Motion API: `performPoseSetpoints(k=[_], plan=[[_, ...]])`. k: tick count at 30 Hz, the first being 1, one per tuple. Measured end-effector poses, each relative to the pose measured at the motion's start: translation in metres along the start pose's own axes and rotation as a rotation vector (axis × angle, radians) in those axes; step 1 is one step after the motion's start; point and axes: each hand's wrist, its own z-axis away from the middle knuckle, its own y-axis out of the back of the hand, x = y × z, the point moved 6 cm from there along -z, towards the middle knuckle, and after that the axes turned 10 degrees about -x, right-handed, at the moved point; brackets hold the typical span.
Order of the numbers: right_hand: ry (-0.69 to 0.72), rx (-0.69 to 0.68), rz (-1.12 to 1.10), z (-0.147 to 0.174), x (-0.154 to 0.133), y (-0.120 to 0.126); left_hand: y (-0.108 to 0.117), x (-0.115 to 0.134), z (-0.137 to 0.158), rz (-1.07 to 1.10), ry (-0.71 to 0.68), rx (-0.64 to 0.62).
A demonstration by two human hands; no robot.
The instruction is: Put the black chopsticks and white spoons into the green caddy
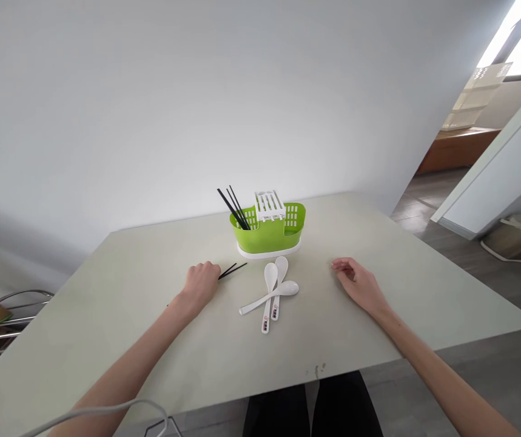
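1. Left hand (202,280) is clenched around the loose chopsticks (226,273), whose thin ends are seen poking out on the caddy side; right hand (355,282) is released, its fingers loosely curled, and is held to the right of the spoons.
2. Both hands are set over the pale table (451,303), by which everything below is borne.
3. Green caddy (264,240) is placed toward the far side, on a white base.
4. White slotted rack (271,215) is mounted across its middle.
5. Three white spoons (275,294) are laid before it, one crossed over two.
6. Black chopsticks (233,209) are stood in its left end, tilted left.
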Motion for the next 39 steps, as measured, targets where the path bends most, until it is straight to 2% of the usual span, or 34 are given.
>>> performPoseSetpoints(k=[3,6,9,12,16,20,24,29,39], plan=[[0.007,-0.039,-0.054,0.010,-0.016,0.001,0.017,-0.019,0.012,0.216,-0.035,0.134],[0.035,-0.124,-0.105,0.025,-0.049,-0.007,0.048,-0.036,0.033,0.683,-0.123,0.350],[0.081,-0.284,-0.206,0.041,-0.091,-0.030,0.066,-0.041,0.044,1.203,-0.165,0.444],[0.146,-0.477,-0.411,0.057,-0.129,-0.062,0.059,-0.023,0.041,1.706,-0.259,0.473],[0.132,-0.512,-0.638,0.070,-0.151,-0.091,0.019,0.009,0.030,2.091,-0.228,0.422],[0.075,-0.488,-0.710,0.077,-0.154,-0.101,-0.017,0.026,0.031,2.220,-0.156,0.397],[-0.024,-0.454,-0.777,0.078,-0.145,-0.103,-0.033,0.031,0.037,2.250,-0.128,0.383],[-0.070,-0.483,-0.810,0.077,-0.137,-0.108,-0.042,0.033,0.039,2.258,-0.108,0.352],[-0.073,-0.520,-0.887,0.078,-0.131,-0.114,-0.046,0.048,0.044,2.276,-0.105,0.241]])
